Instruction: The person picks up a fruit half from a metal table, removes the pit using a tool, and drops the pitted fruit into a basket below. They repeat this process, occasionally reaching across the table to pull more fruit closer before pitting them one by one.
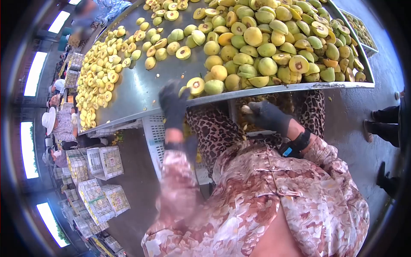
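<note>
Head view.
Left hand (173, 105): dark glove, blurred, raised at the counter (141, 92) edge just beside a halved fruit (196, 85); grip not discernible, touch on the fruit unclear.
Right hand (267, 116): dark glove, below the counter edge, fingers pinched on a small pale piece (245, 109), over a bin (257, 128) of pits and scraps.
Counter: grey metal, tilted in frame, loaded with yellow-green fruit, whole and halved; big heap (274, 47) at right, smaller halves (98, 77) spread at left.
Wristband (295, 146): black with blue patch, on right wrist.
Sleeves: floral pink; leopard-print cloth (214, 128) beneath the hands.
White crates (102, 162): stacked on the floor at left.
Other people: hat (49, 121) at far left, dark shoes (385, 115) at right.
</note>
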A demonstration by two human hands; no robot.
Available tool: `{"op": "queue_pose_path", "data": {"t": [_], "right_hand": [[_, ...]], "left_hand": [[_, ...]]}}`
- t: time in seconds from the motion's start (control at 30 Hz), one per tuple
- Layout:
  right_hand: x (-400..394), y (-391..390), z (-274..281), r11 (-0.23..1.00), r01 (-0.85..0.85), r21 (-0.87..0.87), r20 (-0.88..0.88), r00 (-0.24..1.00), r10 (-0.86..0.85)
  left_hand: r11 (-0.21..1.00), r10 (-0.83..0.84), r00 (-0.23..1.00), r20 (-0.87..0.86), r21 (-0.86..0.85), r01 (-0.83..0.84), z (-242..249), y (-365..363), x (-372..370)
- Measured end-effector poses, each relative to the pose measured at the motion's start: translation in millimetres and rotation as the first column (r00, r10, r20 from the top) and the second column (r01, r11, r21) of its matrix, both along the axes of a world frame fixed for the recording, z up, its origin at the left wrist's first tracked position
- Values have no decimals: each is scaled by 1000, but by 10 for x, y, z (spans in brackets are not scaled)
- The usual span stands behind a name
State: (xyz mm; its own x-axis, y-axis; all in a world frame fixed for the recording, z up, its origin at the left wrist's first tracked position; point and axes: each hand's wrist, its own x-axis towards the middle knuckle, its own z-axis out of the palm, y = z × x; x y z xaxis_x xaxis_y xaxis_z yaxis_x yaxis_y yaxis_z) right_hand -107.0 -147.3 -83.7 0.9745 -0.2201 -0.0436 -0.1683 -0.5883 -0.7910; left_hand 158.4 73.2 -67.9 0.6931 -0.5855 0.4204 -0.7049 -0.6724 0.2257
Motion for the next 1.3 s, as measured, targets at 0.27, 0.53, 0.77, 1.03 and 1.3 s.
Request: {"op": "queue_pose_path", "data": {"t": [0.27, 0.53, 0.77, 1.03, 1.3], "right_hand": [[156, 175, 532, 940, -56, 336, 362, 929, -74], [404, 422, 781, 973, 21, 231, 525, 839, -142], [207, 308, 888, 968, -26, 250, 400, 913, -78], [187, 480, 997, 934, -92, 345, 481, 872, -91], [207, 389, 648, 768, -312, 559, 561, 825, -73]], "left_hand": [[831, -384, 699, -603, -556, -23, 38, -383, 74], [329, -850, 163, -502, -745, -581, 861, -406, -1265], [747, -509, 827, -240, -601, 285, 1010, -509, -1538], [387, -728, 557, -400, -910, -147, 846, -630, -1555], [500, -607, 782, -140, -832, 240, 694, -766, -1488]]}}
